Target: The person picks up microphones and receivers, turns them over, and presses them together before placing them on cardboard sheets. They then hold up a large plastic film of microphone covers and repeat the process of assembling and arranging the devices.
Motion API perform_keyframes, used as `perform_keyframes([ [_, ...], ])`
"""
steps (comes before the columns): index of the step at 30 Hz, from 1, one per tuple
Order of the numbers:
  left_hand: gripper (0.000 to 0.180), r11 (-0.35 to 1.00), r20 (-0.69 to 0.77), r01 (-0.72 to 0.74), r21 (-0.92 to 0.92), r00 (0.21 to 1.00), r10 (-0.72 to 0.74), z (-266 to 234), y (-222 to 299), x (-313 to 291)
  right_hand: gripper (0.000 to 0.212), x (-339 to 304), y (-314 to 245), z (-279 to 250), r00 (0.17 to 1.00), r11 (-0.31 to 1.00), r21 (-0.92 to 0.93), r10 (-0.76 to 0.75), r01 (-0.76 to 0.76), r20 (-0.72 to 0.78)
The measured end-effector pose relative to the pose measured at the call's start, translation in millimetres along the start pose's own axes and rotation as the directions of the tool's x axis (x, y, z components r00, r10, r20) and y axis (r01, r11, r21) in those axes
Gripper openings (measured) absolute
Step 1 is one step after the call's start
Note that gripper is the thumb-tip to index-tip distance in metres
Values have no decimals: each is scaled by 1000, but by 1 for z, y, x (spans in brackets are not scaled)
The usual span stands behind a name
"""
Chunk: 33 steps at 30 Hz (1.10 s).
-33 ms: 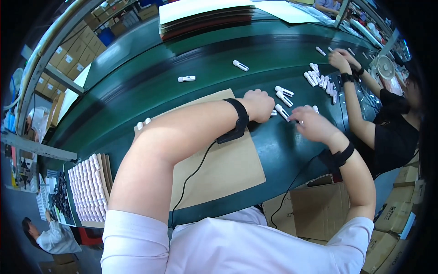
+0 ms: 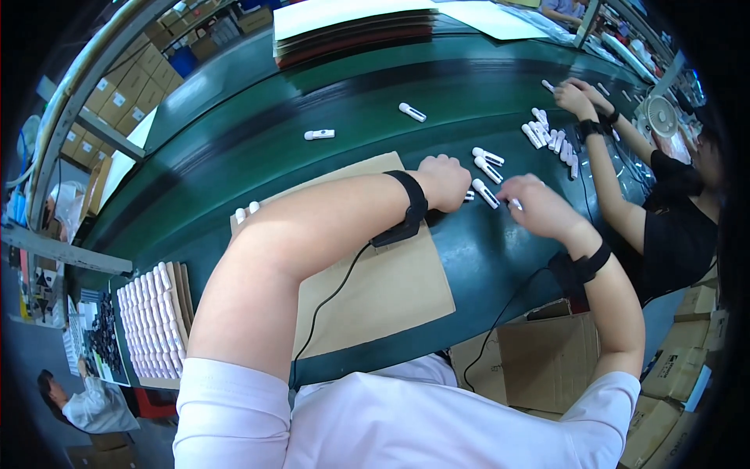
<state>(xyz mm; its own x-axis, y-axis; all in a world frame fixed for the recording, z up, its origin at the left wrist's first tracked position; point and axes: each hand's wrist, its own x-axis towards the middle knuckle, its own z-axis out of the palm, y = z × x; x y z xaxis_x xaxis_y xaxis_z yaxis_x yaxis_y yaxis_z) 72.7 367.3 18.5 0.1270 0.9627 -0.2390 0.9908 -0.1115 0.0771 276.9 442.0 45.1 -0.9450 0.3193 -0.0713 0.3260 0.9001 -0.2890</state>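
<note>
My left hand [image 2: 445,183] is closed over the right edge of a flat cardboard sheet [image 2: 391,289]. From its fingers shows the end of a small white stick-shaped device [image 2: 469,195]; most of it is hidden. To the right, my right hand [image 2: 539,207] has bent fingers, slightly blurred, with a white piece [image 2: 516,205] of a similar device showing at them. Between the hands lie a few loose white devices [image 2: 485,193] with rounded heads and dark panels on the green table [image 2: 484,258]. Each wrist wears a black band with a cable.
Two more devices [image 2: 412,112] lie farther back. Neat rows of devices [image 2: 148,320] sit on cardboard at left. A co-worker's hands [image 2: 582,98] work at right near a device pile [image 2: 551,139] and a small fan [image 2: 658,115]. Stacked sheets [image 2: 355,35] stand at the back.
My right hand has shifted slightly up and to the right, with the white piece at its fingers. My left hand has hardly moved. The co-worker's hands have moved a little left.
</note>
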Motion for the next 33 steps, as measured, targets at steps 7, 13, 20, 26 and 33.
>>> perform_keyframes([
  [7,32,999,-70,11,-41,997,-14,-5,1,-17,23,93,13,-30,982,997,-31,-75,71,-174],
  [13,26,982,-43,96,-160,994,-104,-38,-50,-42,22,199,-4,-20,995,996,0,88,-88,-37],
  [20,19,861,-131,456,-227,861,-491,-62,-186,-86,25,267,-37,8,968,963,-135,244,-234,59],
  [26,21,797,-29,576,-181,807,-590,-24,-247,-108,22,280,-27,29,981,977,-97,189,-191,-36],
  [33,21,747,65,665,25,744,-665,5,-255,-106,17,213,-48,-13,984,941,332,118,-69,-130],
])
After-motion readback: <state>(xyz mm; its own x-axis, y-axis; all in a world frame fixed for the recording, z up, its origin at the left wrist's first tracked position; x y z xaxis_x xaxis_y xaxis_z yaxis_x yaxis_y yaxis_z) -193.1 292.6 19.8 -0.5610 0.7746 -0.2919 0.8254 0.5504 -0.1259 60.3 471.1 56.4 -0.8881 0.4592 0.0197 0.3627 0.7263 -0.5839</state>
